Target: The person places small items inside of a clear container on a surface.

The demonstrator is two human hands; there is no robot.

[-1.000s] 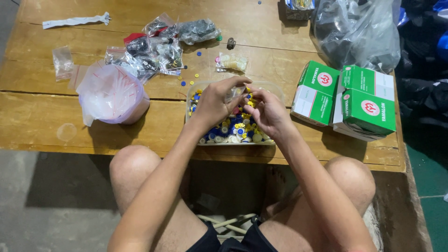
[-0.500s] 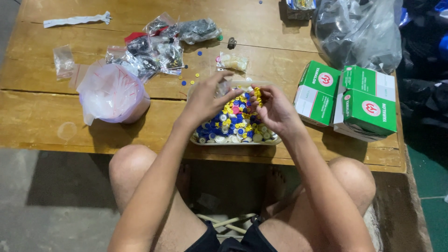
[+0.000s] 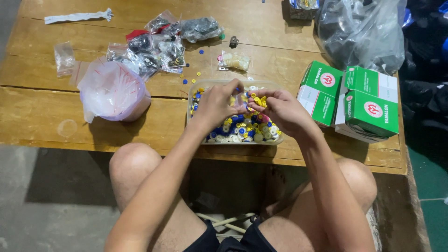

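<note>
At the far left of the wooden table [image 3: 42, 116] lies a small clear packet [image 3: 64, 57], and above it a white strip [image 3: 77, 17] near the back edge. Next comes a bulging translucent bag [image 3: 112, 91] with pinkish-red marks, resting on the boards. Behind it sits a heap of clear packets [image 3: 154, 44] holding dark small parts, with a few loose blue and yellow pieces scattered just beside them.

In the middle stands a shallow clear tray [image 3: 275, 139] filled with small blue, yellow and white round pieces [image 3: 242, 130]. Both hands are over it. The left hand [image 3: 217, 103] and the right hand [image 3: 280, 109] meet fingertip to fingertip above the tray, each pinching at something tiny and pale between them; what exactly it is I cannot tell. Just behind the tray lies a little packet of pale discs [image 3: 234, 60].

To the right, close by the tray, are green and white boxes [image 3: 350, 100] stacked together, and behind them a large grey plastic bag [image 3: 361, 30].
</note>
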